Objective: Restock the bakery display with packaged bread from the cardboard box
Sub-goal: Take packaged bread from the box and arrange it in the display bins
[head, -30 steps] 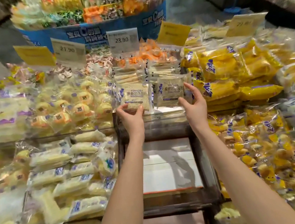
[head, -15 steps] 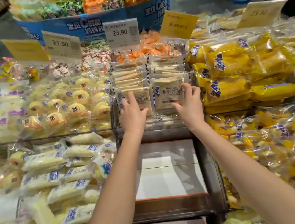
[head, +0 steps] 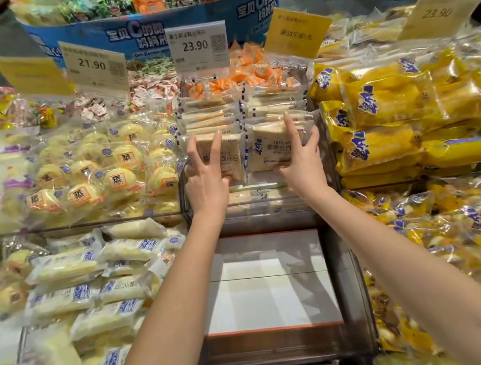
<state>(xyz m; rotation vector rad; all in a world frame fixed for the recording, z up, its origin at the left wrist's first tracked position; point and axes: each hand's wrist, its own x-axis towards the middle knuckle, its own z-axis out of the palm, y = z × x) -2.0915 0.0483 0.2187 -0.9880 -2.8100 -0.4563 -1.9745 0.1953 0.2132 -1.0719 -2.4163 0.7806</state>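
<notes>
My left hand [head: 207, 180] grips the left bread packet [head: 232, 159], two fingers spread on its face and thumb under its edge. My right hand [head: 300, 162] clasps the right bread packet [head: 271, 148], forefinger up. Both packets stand upright, side by side, fronting the display bin [head: 266, 209]. The price tag [head: 197, 46] is at 12 o'clock, yellow packs [head: 391, 109] at 3 o'clock and round buns [head: 117, 179] at 9 o'clock.

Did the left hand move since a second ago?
Yes. The left hand went up and farther in past the front rim of the clear bin; its fingers now spread over the bread pack.
</notes>
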